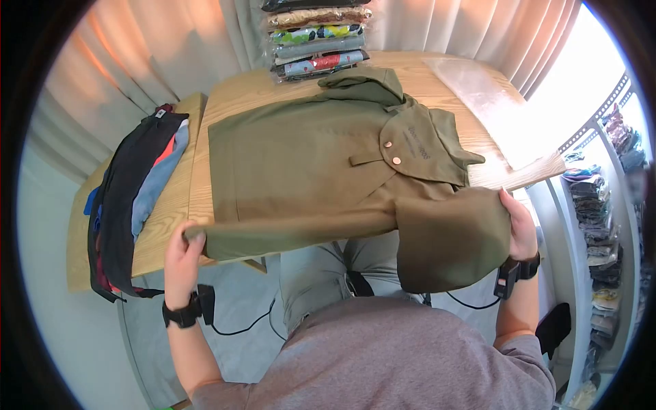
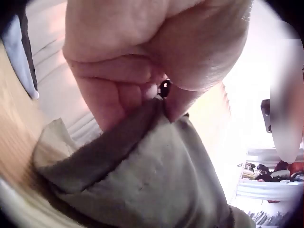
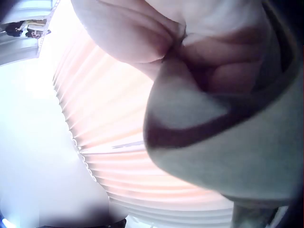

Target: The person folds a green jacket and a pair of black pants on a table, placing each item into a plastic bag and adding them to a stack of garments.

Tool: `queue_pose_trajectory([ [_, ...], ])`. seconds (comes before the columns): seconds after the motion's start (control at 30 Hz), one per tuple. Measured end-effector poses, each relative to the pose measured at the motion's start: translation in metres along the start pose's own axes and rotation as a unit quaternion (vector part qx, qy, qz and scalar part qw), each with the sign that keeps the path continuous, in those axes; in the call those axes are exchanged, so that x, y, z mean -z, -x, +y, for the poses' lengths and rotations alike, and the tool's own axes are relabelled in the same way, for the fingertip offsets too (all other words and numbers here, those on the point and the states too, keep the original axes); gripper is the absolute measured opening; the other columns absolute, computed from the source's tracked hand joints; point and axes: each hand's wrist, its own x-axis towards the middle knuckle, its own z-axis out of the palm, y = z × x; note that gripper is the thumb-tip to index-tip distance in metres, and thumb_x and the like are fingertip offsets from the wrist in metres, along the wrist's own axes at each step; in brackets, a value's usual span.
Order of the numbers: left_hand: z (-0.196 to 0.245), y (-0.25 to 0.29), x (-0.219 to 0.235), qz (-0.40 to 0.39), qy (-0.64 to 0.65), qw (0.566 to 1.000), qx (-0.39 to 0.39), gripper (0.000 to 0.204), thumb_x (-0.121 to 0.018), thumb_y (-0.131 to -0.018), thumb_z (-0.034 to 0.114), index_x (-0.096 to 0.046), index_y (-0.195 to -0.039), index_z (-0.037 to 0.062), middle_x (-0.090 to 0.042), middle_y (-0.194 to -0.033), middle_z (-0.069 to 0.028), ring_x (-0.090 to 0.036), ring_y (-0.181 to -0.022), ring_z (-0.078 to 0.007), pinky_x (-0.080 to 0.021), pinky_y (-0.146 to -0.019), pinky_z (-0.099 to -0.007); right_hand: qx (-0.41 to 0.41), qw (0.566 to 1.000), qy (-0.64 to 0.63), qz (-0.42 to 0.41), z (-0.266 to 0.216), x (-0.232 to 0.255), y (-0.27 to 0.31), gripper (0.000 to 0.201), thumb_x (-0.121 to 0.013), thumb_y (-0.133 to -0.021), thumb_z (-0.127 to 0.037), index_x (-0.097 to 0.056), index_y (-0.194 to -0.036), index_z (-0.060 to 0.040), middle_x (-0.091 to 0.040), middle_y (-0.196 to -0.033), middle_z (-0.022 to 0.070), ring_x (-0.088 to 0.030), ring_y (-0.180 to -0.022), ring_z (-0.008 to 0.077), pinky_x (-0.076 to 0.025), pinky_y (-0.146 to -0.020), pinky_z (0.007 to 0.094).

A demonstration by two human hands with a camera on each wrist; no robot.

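Note:
An olive-green jacket (image 1: 294,150) lies spread on the wooden table, with two snap buttons on a chest flap and a small strap beside it. At the near left, my left hand (image 1: 183,256) pinches the end of a long strip of its cloth. That grip shows close up in the left wrist view, thumb and fingers on the edge of the green cloth (image 2: 152,175). On the near right my right hand (image 1: 521,225) holds a broad panel of the jacket, which hangs past the table's front edge. In the right wrist view, thumb and fingers pinch the cloth (image 3: 228,152) at its edge.
Folded dark and blue clothes (image 1: 130,198) lie on the left table section. At the back stands a stack of bagged garments (image 1: 318,44). A clear plastic bag (image 1: 471,96) lies at the far right of the table. Shelves with packed clothes (image 1: 591,239) stand on the right.

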Motion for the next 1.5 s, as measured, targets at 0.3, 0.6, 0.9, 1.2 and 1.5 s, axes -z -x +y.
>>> queue_pose_trajectory([
  [0.3,-0.038,-0.126,-0.019,-0.109,-0.048,0.986,0.115,0.024,-0.051,-0.093,0.015,-0.056,-0.108,-0.0039,-0.064,-0.098,-0.0078,-0.058,-0.088,-0.0135,-0.046,-0.078,-0.0279,-0.111,0.99,-0.09,0.002,0.01,-0.006,-0.135,0.034,-0.045,-0.097,-0.023,-0.054,-0.115,0.0045,-0.062,-0.112,0.0176,-0.062,-0.1,0.0259,-0.05,-0.09,0.0364],
  [0.6,-0.045,-0.132,-0.02,-0.141,-0.153,0.968,0.137,0.028,-0.052,-0.091,0.016,-0.057,-0.108,-0.0055,-0.065,-0.097,-0.0098,-0.059,-0.084,-0.0159,-0.047,-0.075,-0.0297,0.066,0.953,0.247,0.162,0.026,-0.004,-0.103,0.028,-0.056,-0.092,-0.02,-0.057,-0.112,0.0,-0.063,-0.093,0.0019,-0.057,-0.076,0.0093,-0.047,-0.07,0.0226],
  [0.9,-0.05,-0.129,-0.022,-0.14,-0.054,0.979,0.138,0.025,-0.051,-0.093,0.016,-0.058,-0.105,-0.0037,-0.063,-0.097,-0.0064,-0.057,-0.086,-0.0133,-0.046,-0.078,-0.0279,0.087,0.908,0.396,0.104,0.104,0.009,-0.025,0.025,-0.067,-0.085,-0.021,-0.06,-0.098,-0.0011,-0.062,-0.079,0.0006,-0.056,-0.071,0.0097,-0.045,-0.064,0.0241],
  [1.2,0.073,-0.076,-0.084,-0.093,-0.338,0.918,-0.184,0.049,-0.063,-0.081,0.014,-0.047,-0.126,0.0022,-0.05,-0.123,-0.0203,-0.047,-0.119,-0.033,-0.036,-0.101,-0.0378,0.027,0.986,0.164,-0.001,0.038,-0.086,-0.054,0.022,-0.056,-0.093,-0.024,-0.06,-0.098,-0.0028,-0.057,-0.082,-0.0039,-0.049,-0.074,0.0027,-0.04,-0.063,0.0185],
  [1.5,0.06,-0.095,-0.132,-0.346,-0.419,0.833,-0.101,0.073,-0.065,-0.082,0.025,-0.028,-0.142,0.0036,-0.029,-0.144,-0.0262,-0.028,-0.135,-0.0378,-0.027,-0.11,-0.0384,0.053,0.942,0.331,0.023,-0.057,-0.036,-0.168,0.059,-0.052,-0.093,-0.041,-0.038,-0.135,-0.0019,-0.051,-0.128,0.0111,-0.051,-0.112,0.0177,-0.039,-0.094,0.0278],
])
